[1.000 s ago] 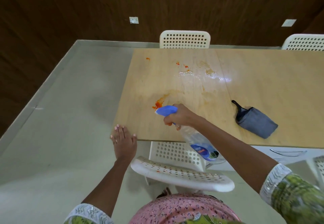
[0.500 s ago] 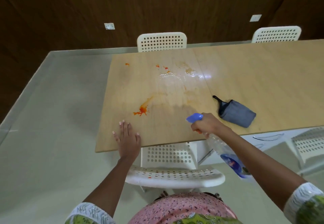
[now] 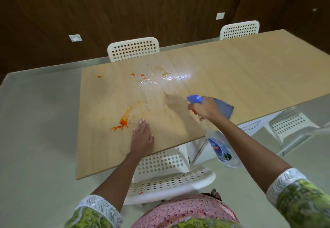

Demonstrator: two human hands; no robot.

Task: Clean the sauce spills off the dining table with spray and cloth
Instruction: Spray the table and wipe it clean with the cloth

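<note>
Shifted rightward since a second ago: right hand (image 3: 205,109) with the spray bottle (image 3: 220,146), away from the big orange sauce smear (image 3: 122,123) and now just in front of the grey cloth (image 3: 225,109), partly covering it. Left hand (image 3: 142,136) further in on the surface (image 3: 250,77) than before, flat, fingers spread, clamped on nothing, just beside the smear.

Right hand closed around the bottle's neck below the blue trigger head (image 3: 194,98), nozzle aimed left across the surface, clear body hanging off the near edge. Whether a finger rests on the trigger: cannot tell.

Smaller orange spots (image 3: 137,75) and one lone spot (image 3: 99,76) near the far edge; wet sheen (image 3: 151,81) beside them.

Bottle likely light, thin clear plastic, liquid level not readable; probably slick if wetted, so best held at the neck as now. Cloth soft and limp, folded, easy to bunch; best taken from the top with a whole-hand pinch, then pressed flat for wiping. Sauce looks wet, apt to smear rather than lift.
</note>
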